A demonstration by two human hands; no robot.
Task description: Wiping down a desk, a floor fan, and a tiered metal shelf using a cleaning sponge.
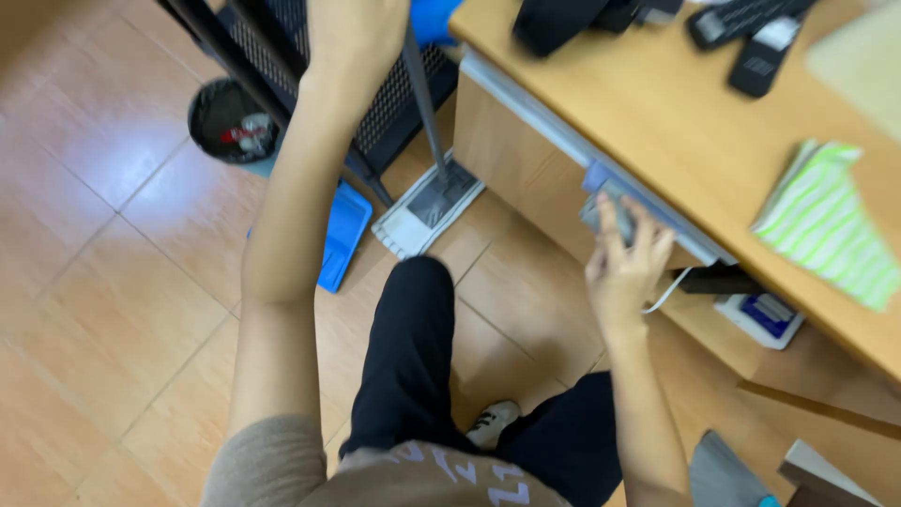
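**Mop pole in one hand, small device under the counter edge in the other**

The left hand (352, 33) is raised at the top of the view, closed around the slim grey metal mop pole (424, 103). The pole runs down to a flat rectangular grey-and-white mop head (427, 207), which lies on the tan tiled floor (94, 310) just beside the light wooden counter (657, 131). The pole looks stiff and light; a grip high on the shaft gives leverage, while the pad likely drags a little on tile.

The right hand (621, 268) reaches to the counter's front edge, its fingers (610, 221) curled around a small flat grey device (601, 211) (its exact kind is unclear). It seems rigid and light, best pinched by its sides.

Nearby sit a black round waste bin (230, 122), a blue flat dustpan (340, 235) and a green-striped folded cloth (826, 225).
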